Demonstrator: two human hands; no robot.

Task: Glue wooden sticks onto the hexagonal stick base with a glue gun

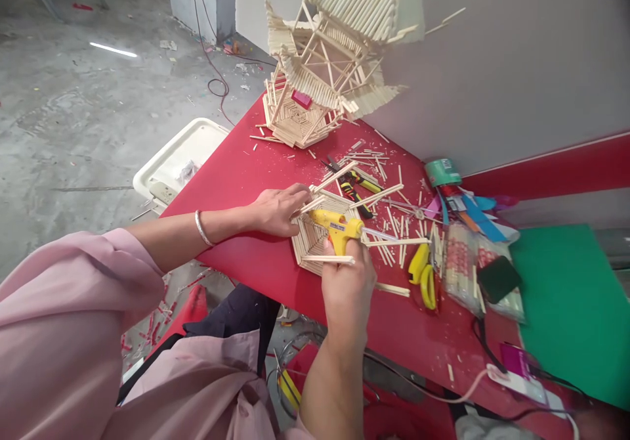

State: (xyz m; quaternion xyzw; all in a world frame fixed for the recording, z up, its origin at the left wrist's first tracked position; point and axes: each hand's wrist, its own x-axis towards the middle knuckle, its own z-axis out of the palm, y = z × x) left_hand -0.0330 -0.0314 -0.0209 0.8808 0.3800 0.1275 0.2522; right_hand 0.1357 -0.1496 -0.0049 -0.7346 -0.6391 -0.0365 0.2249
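My right hand (347, 287) is closed around a yellow glue gun (337, 226), its nozzle aimed left over a small hexagonal stick panel (311, 236) lying on the red table (246, 171). A thin wooden stick (327, 259) lies across the top of that hand's fingers. My left hand (279, 209) rests on the panel's left edge, fingers pressed down on its sticks. A silver bangle (201, 228) circles my left wrist.
A tall stick-built tower model (329, 59) stands at the table's far end. Loose sticks, black-and-yellow pliers (355, 190), yellow scissors (424, 273), a green tape roll (443, 172), packed stick bundles (465, 263) and a green sheet (571, 308) lie to the right. A white tray (182, 157) sits left below.
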